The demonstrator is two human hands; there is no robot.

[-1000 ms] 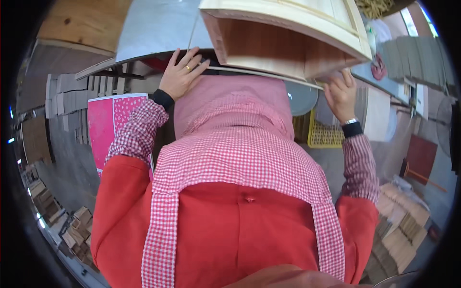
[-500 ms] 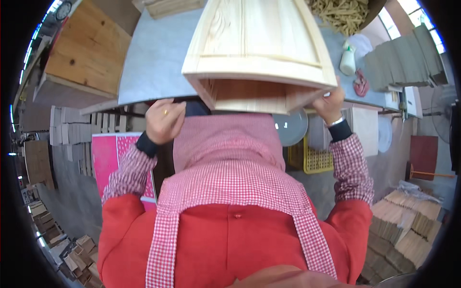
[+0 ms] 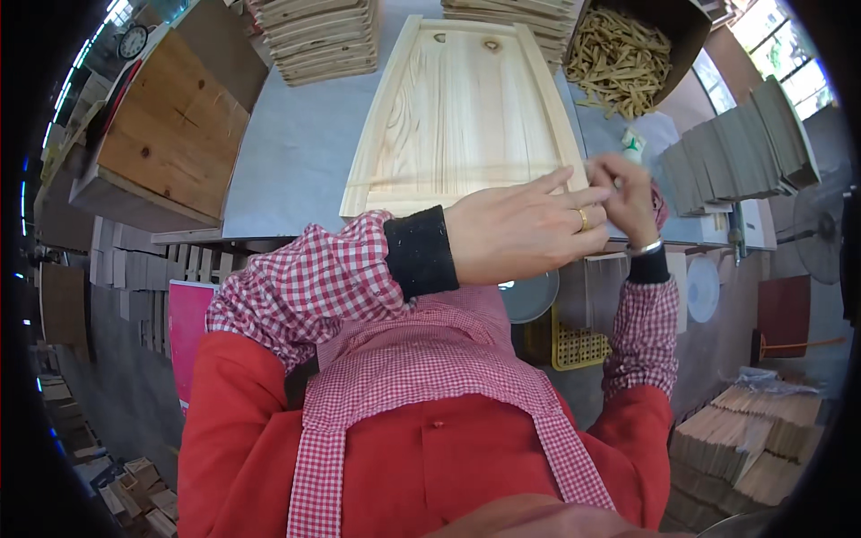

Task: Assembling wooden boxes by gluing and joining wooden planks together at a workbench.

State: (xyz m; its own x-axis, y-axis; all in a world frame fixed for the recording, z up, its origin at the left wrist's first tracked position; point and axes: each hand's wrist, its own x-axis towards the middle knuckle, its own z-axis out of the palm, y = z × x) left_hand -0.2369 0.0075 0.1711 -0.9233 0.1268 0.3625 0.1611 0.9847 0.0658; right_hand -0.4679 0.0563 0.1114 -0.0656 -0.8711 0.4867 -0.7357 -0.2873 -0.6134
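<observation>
A pale wooden box [image 3: 466,117] with a framed, tapering top panel rests on the blue-grey table, wider end toward me. My left hand [image 3: 529,229] reaches across the box's near edge to the right, back up, fingers stretched out and apart. Its fingertips meet my right hand [image 3: 630,202] just off the box's right near corner. The fingers of my right hand are bent and pinched together; whatever lies between them is too small or hidden to make out.
Thin wooden strips fill a dark bin [image 3: 686,45] at the back right. A white bottle [image 3: 633,148] and a pink cloth [image 3: 662,208] lie right of my hands. Stacked wooden panels [image 3: 318,40] stand behind the box, a brown wooden case [image 3: 170,125] at left, grey boards [image 3: 735,161] at right.
The box, tilted up and held by my right hand before, now lies down farther back on the table. My right hand has left it, and my left hand has swung rightward to meet it.
</observation>
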